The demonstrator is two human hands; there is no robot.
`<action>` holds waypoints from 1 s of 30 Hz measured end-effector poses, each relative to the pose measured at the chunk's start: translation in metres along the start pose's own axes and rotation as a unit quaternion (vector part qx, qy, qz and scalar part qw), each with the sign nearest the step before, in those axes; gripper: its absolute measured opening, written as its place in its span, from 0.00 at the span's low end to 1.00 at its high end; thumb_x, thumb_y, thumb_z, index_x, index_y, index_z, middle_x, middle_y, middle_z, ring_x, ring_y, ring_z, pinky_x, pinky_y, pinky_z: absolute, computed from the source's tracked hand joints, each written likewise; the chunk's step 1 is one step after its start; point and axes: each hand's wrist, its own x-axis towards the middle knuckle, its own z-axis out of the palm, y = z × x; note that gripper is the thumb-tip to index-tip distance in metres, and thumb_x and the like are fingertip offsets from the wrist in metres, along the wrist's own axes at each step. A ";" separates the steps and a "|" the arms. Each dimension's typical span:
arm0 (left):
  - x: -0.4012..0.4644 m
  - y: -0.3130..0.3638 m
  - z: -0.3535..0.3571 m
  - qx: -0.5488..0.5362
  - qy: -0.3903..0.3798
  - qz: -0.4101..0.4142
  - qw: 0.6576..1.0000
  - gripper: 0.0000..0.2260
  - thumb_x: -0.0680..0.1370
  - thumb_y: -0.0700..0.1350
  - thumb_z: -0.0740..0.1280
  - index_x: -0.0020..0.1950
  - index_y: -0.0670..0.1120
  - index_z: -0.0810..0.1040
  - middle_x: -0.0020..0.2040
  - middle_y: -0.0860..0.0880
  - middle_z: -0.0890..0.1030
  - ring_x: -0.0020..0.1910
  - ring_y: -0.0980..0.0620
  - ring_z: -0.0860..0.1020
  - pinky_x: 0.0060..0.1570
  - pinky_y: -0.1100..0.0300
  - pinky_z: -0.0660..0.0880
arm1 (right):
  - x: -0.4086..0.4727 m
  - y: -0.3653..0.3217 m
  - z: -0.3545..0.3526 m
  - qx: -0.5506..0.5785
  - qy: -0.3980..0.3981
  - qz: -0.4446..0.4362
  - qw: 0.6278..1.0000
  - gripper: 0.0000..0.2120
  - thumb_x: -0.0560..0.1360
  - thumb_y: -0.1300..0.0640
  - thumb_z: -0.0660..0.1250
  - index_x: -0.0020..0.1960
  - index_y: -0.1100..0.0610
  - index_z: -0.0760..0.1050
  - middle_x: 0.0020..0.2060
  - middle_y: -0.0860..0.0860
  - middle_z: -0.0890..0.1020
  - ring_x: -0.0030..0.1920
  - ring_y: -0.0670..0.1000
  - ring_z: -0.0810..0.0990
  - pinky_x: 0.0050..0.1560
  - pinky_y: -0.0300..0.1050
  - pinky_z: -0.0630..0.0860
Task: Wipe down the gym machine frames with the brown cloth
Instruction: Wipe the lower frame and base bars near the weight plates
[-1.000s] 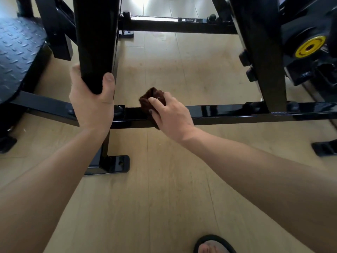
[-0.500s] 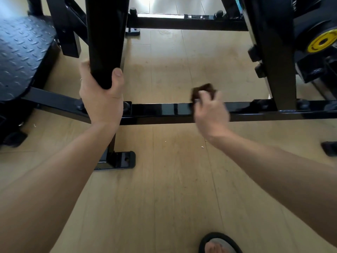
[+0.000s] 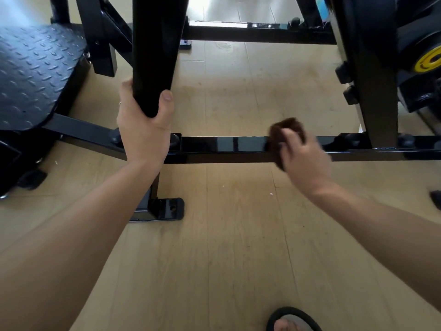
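Brown cloth point(image 3: 287, 130): pressed on low bar point(image 3: 224, 145) by blurred right hand point(image 3: 301, 158), apparently gripping.
Left hand point(image 3: 143, 130): grips post point(image 3: 155, 56).

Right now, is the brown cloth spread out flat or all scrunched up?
Scrunched up. The brown cloth is a bunched wad gripped in the right hand and pressed on the black frame bar.

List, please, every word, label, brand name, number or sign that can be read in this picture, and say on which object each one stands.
None can be read.
Glossy black far crossbar: small pale marks, perhaps a sticker, too blurred to read.
Round yellow disc on the black machine at right: dark marks, but no letters can be made out.
Black diamond-pattern metal plate: raised tread only, no text.
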 end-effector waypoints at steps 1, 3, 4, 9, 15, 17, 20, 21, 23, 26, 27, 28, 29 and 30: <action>0.000 0.000 0.000 -0.002 -0.002 -0.001 1.000 0.19 0.78 0.57 0.65 0.61 0.45 0.71 0.49 0.47 0.78 0.49 0.48 0.79 0.46 0.55 0.79 | -0.003 0.022 -0.007 -0.017 0.007 0.065 0.998 0.17 0.84 0.48 0.59 0.70 0.53 0.71 0.60 0.64 0.75 0.49 0.67 0.81 0.45 0.54 0.76; -0.001 0.001 0.001 -0.005 -0.001 0.000 1.000 0.21 0.79 0.57 0.65 0.63 0.44 0.71 0.49 0.47 0.78 0.49 0.47 0.79 0.46 0.54 0.79 | -0.003 0.045 -0.014 -0.051 0.023 0.183 0.981 0.17 0.85 0.46 0.55 0.70 0.52 0.68 0.61 0.64 0.72 0.51 0.67 0.79 0.45 0.54 0.74; -0.002 0.001 0.001 -0.005 0.002 0.000 1.000 0.21 0.79 0.57 0.65 0.63 0.43 0.71 0.49 0.47 0.78 0.49 0.48 0.79 0.45 0.56 0.79 | -0.002 0.045 -0.014 -0.063 0.028 0.222 0.973 0.17 0.85 0.46 0.54 0.70 0.52 0.67 0.62 0.64 0.70 0.52 0.67 0.79 0.45 0.53 0.72; -0.002 0.003 0.003 -0.001 0.016 -0.008 1.000 0.18 0.78 0.58 0.65 0.61 0.47 0.71 0.49 0.47 0.79 0.49 0.49 0.79 0.46 0.55 0.80 | 0.018 -0.025 0.009 0.002 0.034 0.210 0.977 0.15 0.85 0.48 0.56 0.67 0.54 0.70 0.63 0.61 0.70 0.53 0.61 0.78 0.49 0.55 0.79; -0.002 0.004 -0.002 0.013 -0.003 -0.003 1.000 0.22 0.79 0.58 0.64 0.63 0.43 0.70 0.49 0.45 0.79 0.49 0.48 0.79 0.48 0.50 0.80 | 0.031 -0.166 0.046 0.095 -0.075 -0.061 0.991 0.16 0.84 0.48 0.60 0.69 0.50 0.71 0.61 0.57 0.71 0.48 0.56 0.76 0.43 0.51 0.78; -0.002 0.005 -0.003 0.020 -0.016 0.005 1.000 0.23 0.79 0.59 0.64 0.63 0.42 0.70 0.49 0.45 0.78 0.48 0.48 0.79 0.47 0.54 0.79 | 0.035 -0.178 0.049 0.099 -0.079 -0.087 0.988 0.16 0.84 0.48 0.59 0.71 0.50 0.71 0.61 0.57 0.71 0.49 0.56 0.76 0.42 0.51 0.78; -0.001 0.004 -0.007 0.016 -0.042 0.006 0.999 0.21 0.80 0.59 0.64 0.62 0.43 0.70 0.48 0.46 0.78 0.48 0.48 0.78 0.46 0.58 0.78 | 0.037 -0.144 0.038 0.104 -0.093 -0.155 0.978 0.19 0.84 0.47 0.59 0.73 0.50 0.69 0.62 0.57 0.73 0.51 0.57 0.79 0.44 0.51 0.79; 0.000 0.003 -0.008 0.011 -0.047 0.005 0.999 0.19 0.80 0.58 0.65 0.61 0.45 0.70 0.48 0.47 0.77 0.48 0.48 0.78 0.46 0.59 0.77 | 0.036 -0.125 0.033 0.097 -0.092 -0.171 0.976 0.19 0.84 0.47 0.59 0.73 0.51 0.70 0.62 0.58 0.74 0.50 0.59 0.80 0.44 0.53 0.80; 0.001 0.002 -0.009 0.010 -0.052 0.007 0.999 0.16 0.80 0.58 0.65 0.59 0.49 0.69 0.47 0.48 0.77 0.47 0.50 0.77 0.44 0.61 0.75 | 0.035 -0.081 0.026 0.073 -0.061 -0.131 0.987 0.17 0.84 0.48 0.60 0.71 0.51 0.72 0.60 0.60 0.76 0.46 0.63 0.81 0.40 0.53 0.78; 0.001 0.001 -0.007 0.003 -0.044 0.009 0.999 0.15 0.79 0.57 0.65 0.59 0.48 0.69 0.46 0.50 0.76 0.45 0.56 0.75 0.42 0.66 0.73 | 0.033 -0.018 0.015 0.041 -0.027 0.032 0.998 0.17 0.85 0.46 0.57 0.71 0.51 0.71 0.59 0.61 0.75 0.46 0.61 0.80 0.40 0.47 0.73; 0.000 0.001 -0.005 0.000 -0.039 0.006 0.999 0.17 0.79 0.57 0.65 0.59 0.46 0.70 0.46 0.50 0.76 0.45 0.56 0.75 0.42 0.66 0.73 | 0.032 -0.007 0.012 0.034 -0.021 0.083 0.996 0.18 0.85 0.46 0.56 0.71 0.52 0.70 0.59 0.61 0.75 0.48 0.60 0.80 0.41 0.47 0.73; 0.000 0.001 -0.003 -0.002 -0.032 0.003 0.999 0.18 0.79 0.57 0.64 0.60 0.44 0.70 0.46 0.50 0.76 0.45 0.55 0.76 0.42 0.66 0.73 | 0.032 -0.002 0.011 0.027 -0.015 0.119 0.992 0.18 0.86 0.46 0.56 0.71 0.52 0.70 0.58 0.61 0.74 0.49 0.60 0.79 0.43 0.48 0.73; -0.001 0.000 -0.002 -0.002 -0.025 -0.001 1.000 0.19 0.79 0.56 0.64 0.61 0.43 0.70 0.46 0.49 0.76 0.45 0.54 0.76 0.42 0.64 0.74 | 0.032 -0.004 0.012 0.022 -0.010 0.139 0.990 0.18 0.86 0.46 0.56 0.71 0.53 0.69 0.58 0.61 0.74 0.49 0.59 0.79 0.43 0.48 0.74; -0.001 0.000 -0.001 -0.002 -0.018 -0.005 1.000 0.19 0.78 0.56 0.64 0.60 0.43 0.70 0.46 0.49 0.76 0.45 0.54 0.76 0.42 0.63 0.74 | 0.033 -0.012 0.013 0.021 -0.006 0.145 0.989 0.18 0.86 0.46 0.56 0.70 0.53 0.70 0.58 0.60 0.73 0.49 0.59 0.78 0.44 0.48 0.74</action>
